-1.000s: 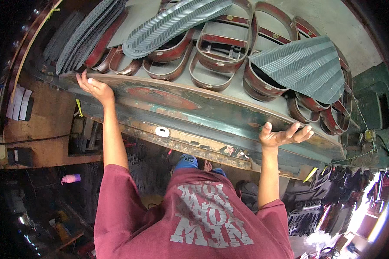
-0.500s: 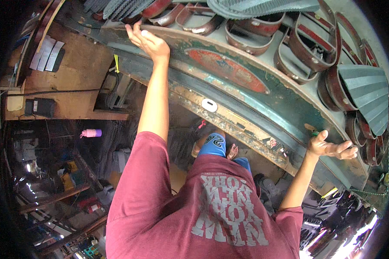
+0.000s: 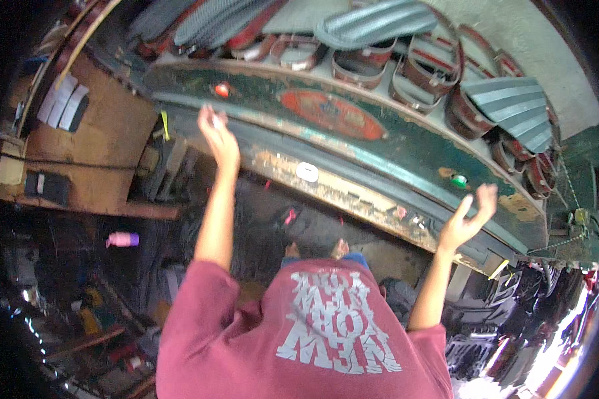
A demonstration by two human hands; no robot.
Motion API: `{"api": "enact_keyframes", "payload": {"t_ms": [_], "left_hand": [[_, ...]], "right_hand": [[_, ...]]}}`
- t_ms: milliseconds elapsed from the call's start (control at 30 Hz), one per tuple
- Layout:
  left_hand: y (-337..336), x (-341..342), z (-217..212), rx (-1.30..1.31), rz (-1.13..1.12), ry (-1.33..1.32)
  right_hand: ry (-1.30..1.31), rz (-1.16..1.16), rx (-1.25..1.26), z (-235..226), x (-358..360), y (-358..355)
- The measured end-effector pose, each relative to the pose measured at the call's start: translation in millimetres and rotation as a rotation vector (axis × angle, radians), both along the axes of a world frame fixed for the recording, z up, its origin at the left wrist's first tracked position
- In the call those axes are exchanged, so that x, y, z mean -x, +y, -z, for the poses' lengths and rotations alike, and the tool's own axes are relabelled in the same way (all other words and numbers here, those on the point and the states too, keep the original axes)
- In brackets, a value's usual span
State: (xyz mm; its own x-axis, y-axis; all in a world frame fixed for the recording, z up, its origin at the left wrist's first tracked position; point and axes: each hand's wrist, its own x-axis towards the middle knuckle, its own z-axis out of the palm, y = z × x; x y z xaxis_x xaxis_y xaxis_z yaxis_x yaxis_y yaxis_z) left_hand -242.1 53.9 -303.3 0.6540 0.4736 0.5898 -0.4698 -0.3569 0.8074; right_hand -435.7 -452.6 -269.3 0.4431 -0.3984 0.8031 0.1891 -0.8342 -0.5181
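My left hand (image 3: 217, 136) is raised in front of the worn green machine bed (image 3: 379, 143), fingers loosely apart, holding nothing. My right hand (image 3: 469, 218) is also lifted off the bed's front edge, palm up and fingers spread, empty. On top of the bed lie several reddish metal ring moulds (image 3: 353, 63) and ribbed grey shoe soles (image 3: 376, 23). A fan of grey soles (image 3: 512, 106) rests at the right. My maroon shirt (image 3: 313, 332) fills the bottom of the view.
A brown wooden shelf (image 3: 93, 139) stands at the left with white and dark slips on it. A pink bottle (image 3: 122, 239) lies below it. Dark stacked soles (image 3: 512, 332) pile up at the lower right. Clutter fills the floor at the lower left.
Both hands have come off the edge of the machine bed and now hang in the air. The view has swung, shifting the bed up and to the right.
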Motion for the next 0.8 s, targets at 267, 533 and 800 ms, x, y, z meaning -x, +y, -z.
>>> {"api": "enact_keyframes", "payload": {"t_ms": [267, 533, 800], "left_hand": [[-24.4, 104.5, 113.2, -0.658, 0.058, 0.176], [-41.8, 95.5, 112.7, -0.8, 0.117, 0.169], [-37.3, 84.4, 110.5, -0.948, 0.146, 0.397]], "right_hand": [[0.635, -0.173, 0.251, 118.7, 50.7, 135.6], [0.674, -0.095, 0.26, 136.9, 31.7, 138.2], [0.942, -0.078, 0.12, 127.6, 19.7, 130.6]]}}
